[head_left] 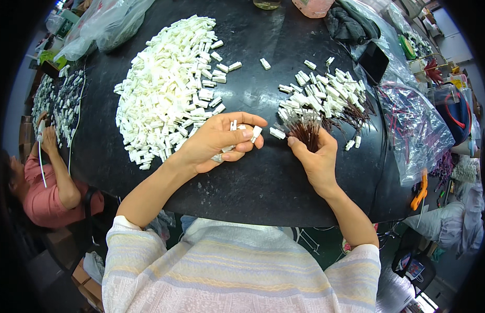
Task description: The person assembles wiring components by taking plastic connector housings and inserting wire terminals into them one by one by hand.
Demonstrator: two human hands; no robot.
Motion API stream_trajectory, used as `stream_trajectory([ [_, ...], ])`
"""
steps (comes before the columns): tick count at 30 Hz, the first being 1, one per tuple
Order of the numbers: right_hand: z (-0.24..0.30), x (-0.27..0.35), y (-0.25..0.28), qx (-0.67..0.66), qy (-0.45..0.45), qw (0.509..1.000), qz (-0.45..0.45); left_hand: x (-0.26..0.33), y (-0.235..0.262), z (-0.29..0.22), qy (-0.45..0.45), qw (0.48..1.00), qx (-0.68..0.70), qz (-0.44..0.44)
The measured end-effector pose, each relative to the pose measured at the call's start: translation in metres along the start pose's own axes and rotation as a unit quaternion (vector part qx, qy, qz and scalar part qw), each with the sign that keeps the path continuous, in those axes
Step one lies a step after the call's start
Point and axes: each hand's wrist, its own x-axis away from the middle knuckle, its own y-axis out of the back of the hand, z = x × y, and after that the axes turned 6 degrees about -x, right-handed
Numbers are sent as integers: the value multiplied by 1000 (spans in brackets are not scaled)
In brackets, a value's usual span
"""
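A worker in a pale striped top sits at a black, scuffed tabletop (253,201), both hands busy at its near side. The left hand (219,141) is half curled, cupping several small white plastic blocks, with one white block (256,132) out at the fingertips. The right hand (314,151) is closed, thumb against fingers, around an upright bundle of thin brown wires (305,134) with pale tips. Another white block (277,133) sits between the hands, close to the right thumb — from where I stand, I cannot tell whether it is held up or lying on the table. Beyond the left hand spreads a large heap of loose white blocks (161,88); past the right, a smaller pile of white blocks with brown wires (334,94).

Good handling here, I judge, means a loose left palm that spills nothing, one block presented squarely at the fingertips, and a right grip low on the bundle — snug enough to hold, light enough that the tips stay straight and separate.
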Motion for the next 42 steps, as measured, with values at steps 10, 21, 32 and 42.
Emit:
stream_trajectory([
  [10,2,3,3,1,-9,998,64,-2,2,5,-17,996,-71,-46],
  [21,4,5,2,15,-21,998,62,0,-3,4,-7,993,-107,-52],
  [32,2,5,1,-24,-11,997,71,0,-6,7,-9,981,-172,-87],
  [42,3,0,8,22,-52,991,122,2,-8,7,-8,980,-181,-86],
])
